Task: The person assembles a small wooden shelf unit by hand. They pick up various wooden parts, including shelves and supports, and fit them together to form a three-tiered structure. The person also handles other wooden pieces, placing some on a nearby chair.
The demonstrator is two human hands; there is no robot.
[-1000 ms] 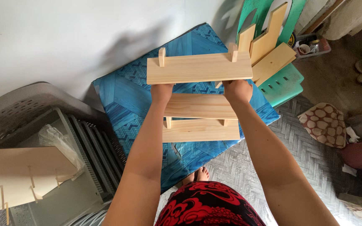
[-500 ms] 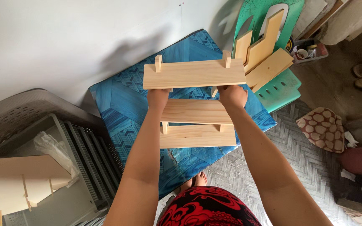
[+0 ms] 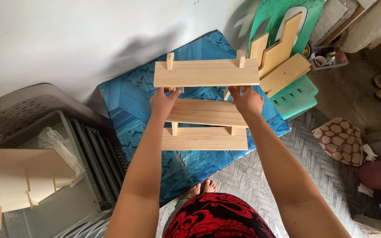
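Observation:
A pale wooden rack [image 3: 206,72] of three stepped boards stands over a blue patterned mat [image 3: 133,101]. My left hand [image 3: 164,102] grips its left upright just under the top board. My right hand [image 3: 246,100] grips the right upright at the same height. Two peg ends stick up through the top board. The middle board [image 3: 206,113] and the bottom board [image 3: 204,139] lie between my forearms.
Loose wooden boards [image 3: 283,66] lean on a green plastic stool [image 3: 298,97] at the right. A grey plastic basket [image 3: 18,110] and another wooden shelf piece [image 3: 18,176] are at the left. A spotted cushion [image 3: 340,140] lies on the herringbone floor. A white wall is behind.
The rack and both hands have shifted slightly left and down in view across the frames. The grip on the uprights stays the same.

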